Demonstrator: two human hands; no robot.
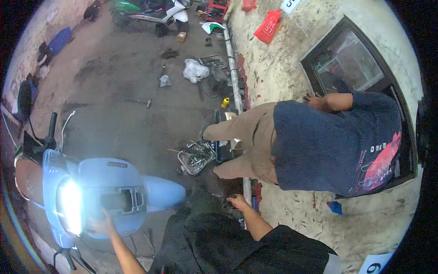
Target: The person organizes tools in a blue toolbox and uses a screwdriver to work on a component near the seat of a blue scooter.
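Note:
A pale blue scooter [157,192] stands at the lower left, its headlight [70,206] glaring white. On its front panel, beside an opening with a bracket [133,200], is my left hand [104,224]. The thumb stands apart and the fingers look stretched out, though glare washes out their tips; nothing shows in them. My right hand [237,202] hangs low near the wall, apart from the scooter. Its fingers are loosely bent and apart, with no object visible in them. A metal basket [196,157] of tools and parts lies on the floor ahead.
Close on the right, a person in a dark shirt [315,144] leans toward a framed window [351,64]. A white pipe [232,68] runs along the wall base. A yellow bottle [225,102], a plastic bag [195,71] and another scooter [157,11] are farther off.

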